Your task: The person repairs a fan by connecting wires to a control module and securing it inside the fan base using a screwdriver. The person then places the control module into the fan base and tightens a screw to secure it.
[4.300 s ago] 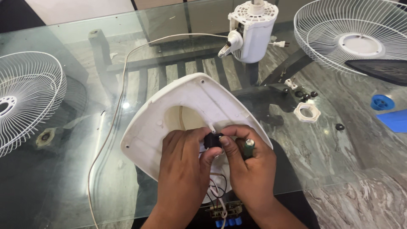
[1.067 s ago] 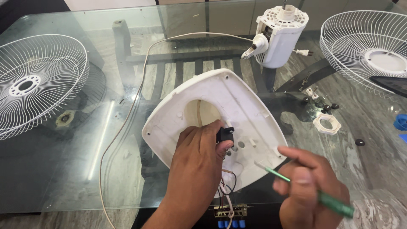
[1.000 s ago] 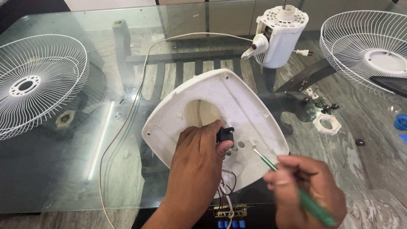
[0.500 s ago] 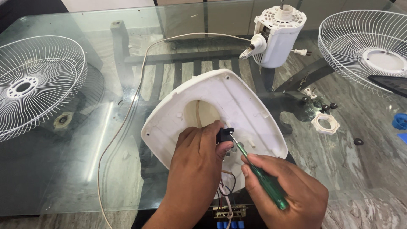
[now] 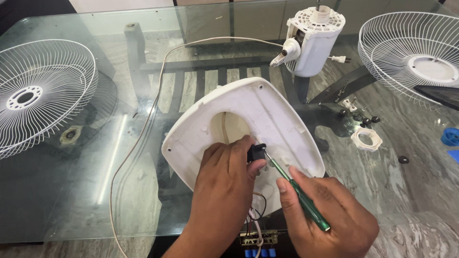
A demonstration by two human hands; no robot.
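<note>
A white fan base cover (image 5: 267,114) lies upside down on the glass table. My left hand (image 5: 224,186) rests on it and pinches a small black part (image 5: 256,152) against the cover. My right hand (image 5: 330,220) grips a green-handled screwdriver (image 5: 299,196), whose tip touches the black part. Thin wires (image 5: 256,217) run from under my hands down to a small circuit board with blue buttons (image 5: 258,241) at the table's near edge.
A white fan motor housing (image 5: 313,40) stands at the back, its cord (image 5: 143,124) looping left and forward. Wire fan grilles lie at the far left (image 5: 36,95) and far right (image 5: 411,57). A white plastic nut (image 5: 366,139), black screws (image 5: 366,122) and blue parts (image 5: 450,138) sit right.
My right hand has come in from the right with the screwdriver and set its tip against the black part. My left hand has kept its hold on that part.
</note>
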